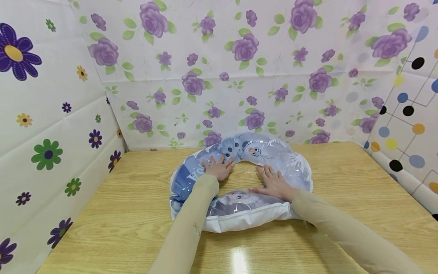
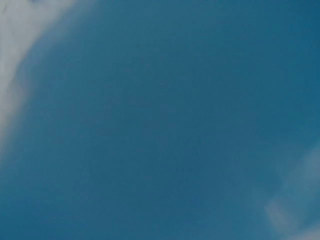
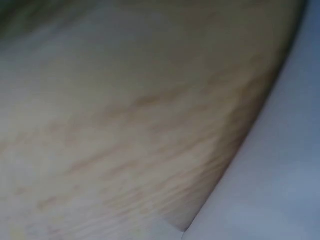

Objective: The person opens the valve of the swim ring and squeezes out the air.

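An inflatable swim ring, blue and whitish with cartoon prints, lies on the wooden table. It looks partly filled, with wrinkled seams. My left hand rests on the ring's left part, fingers spread. On the right part lies my right hand, its fingers stretched toward the middle hole. Blurred blue ring surface fills most of the left wrist view, very close. In the right wrist view a pale part of the ring borders blurred wood. Neither hand shows clearly in the wrist views.
The wooden table extends around the ring on all sides. Behind it hangs a sheet with purple roses. A flower-patterned sheet stands at the left, and a dotted one at the right.
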Motion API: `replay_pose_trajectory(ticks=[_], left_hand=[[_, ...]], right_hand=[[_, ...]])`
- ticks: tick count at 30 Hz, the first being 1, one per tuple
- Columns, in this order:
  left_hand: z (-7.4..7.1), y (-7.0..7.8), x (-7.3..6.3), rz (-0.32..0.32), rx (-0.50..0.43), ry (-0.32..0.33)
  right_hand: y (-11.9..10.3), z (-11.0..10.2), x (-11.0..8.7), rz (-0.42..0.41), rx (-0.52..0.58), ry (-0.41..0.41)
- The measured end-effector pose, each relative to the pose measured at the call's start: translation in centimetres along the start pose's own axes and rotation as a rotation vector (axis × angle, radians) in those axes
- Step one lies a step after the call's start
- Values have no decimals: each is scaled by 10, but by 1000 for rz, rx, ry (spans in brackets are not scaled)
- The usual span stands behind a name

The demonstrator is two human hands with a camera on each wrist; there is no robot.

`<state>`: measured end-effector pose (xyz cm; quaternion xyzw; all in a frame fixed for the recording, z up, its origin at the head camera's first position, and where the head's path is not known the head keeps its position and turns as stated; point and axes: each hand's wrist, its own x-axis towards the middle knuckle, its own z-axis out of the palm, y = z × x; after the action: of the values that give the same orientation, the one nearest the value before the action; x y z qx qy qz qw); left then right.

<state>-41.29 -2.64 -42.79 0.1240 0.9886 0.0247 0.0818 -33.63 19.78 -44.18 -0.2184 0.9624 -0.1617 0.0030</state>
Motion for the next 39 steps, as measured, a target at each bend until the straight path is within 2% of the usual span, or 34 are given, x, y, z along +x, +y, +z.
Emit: replay_pose_trajectory(ticks=[4, 7, 12, 14, 17, 20, 22, 28, 34, 39], left_hand=[[1, 0, 0, -8, 8, 12], [3, 1, 0, -10, 16, 21], [3, 1, -2, -18, 5, 34], [3, 0, -2, -16, -5, 29], [4, -1, -1, -9, -16, 20], [4, -1, 0, -14, -26, 13], [4, 0, 1, -19, -29, 8], [2, 3, 2, -17, -30, 7], [1, 5, 0, -13, -25, 3], [1, 5, 1, -18, -25, -5]], right_hand=[[-2, -5, -2, -13, 21, -17], [-7, -16, -4, -12, 42, -61], [-22, -38, 3, -57, -25, -119], [-29, -47, 9, -95, -74, -87], [-37, -57, 19, -164, -160, 41], [-39, -61, 30, -189, -267, 165], [-39, -60, 37, -175, -318, 209], [-35, -51, 50, -86, -399, 248], [-27, -38, 63, -70, -387, 263], [-21, -25, 70, -44, -416, 235]])
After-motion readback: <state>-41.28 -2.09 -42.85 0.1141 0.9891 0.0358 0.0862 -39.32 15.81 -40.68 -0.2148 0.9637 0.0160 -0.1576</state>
